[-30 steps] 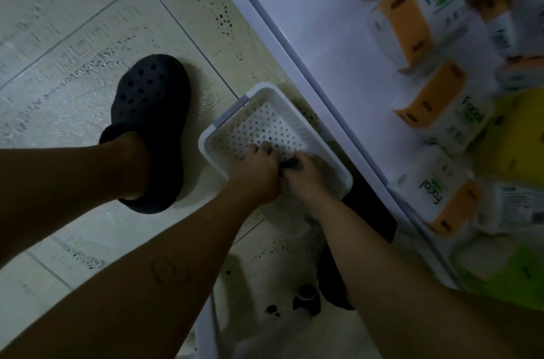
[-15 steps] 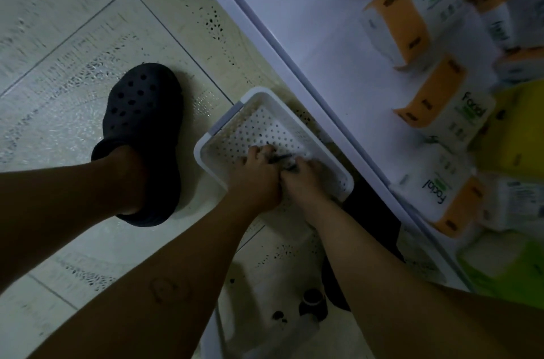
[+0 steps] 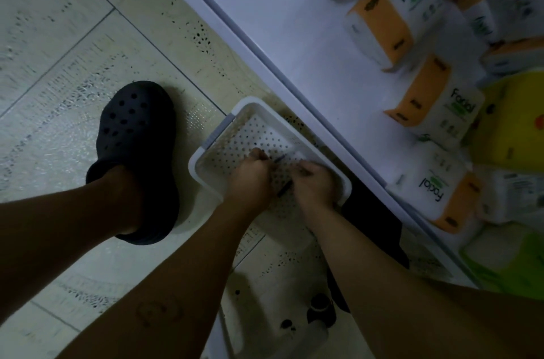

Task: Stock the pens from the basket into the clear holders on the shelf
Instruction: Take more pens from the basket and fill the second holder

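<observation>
We are holding the left hand point(image 3: 251, 179) and the right hand point(image 3: 313, 186) close together inside the basket point(image 3: 219, 130) on the floor point(image 3: 88, 35) beside the shelf point(image 3: 294, 35), the left pinching a pen point(image 3: 278, 158), the right curling around a second pen point(image 3: 284, 189).

Tiled floor point(image 3: 73, 35) carries the white basket point(image 3: 203, 179) — a dark clog point(image 3: 138, 123) beside.

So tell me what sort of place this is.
Probably a shop aisle: a white shelf stocked with matching facial tissue packs, and a white basket on the tiled floor, where the left hand grips a pen.
</observation>
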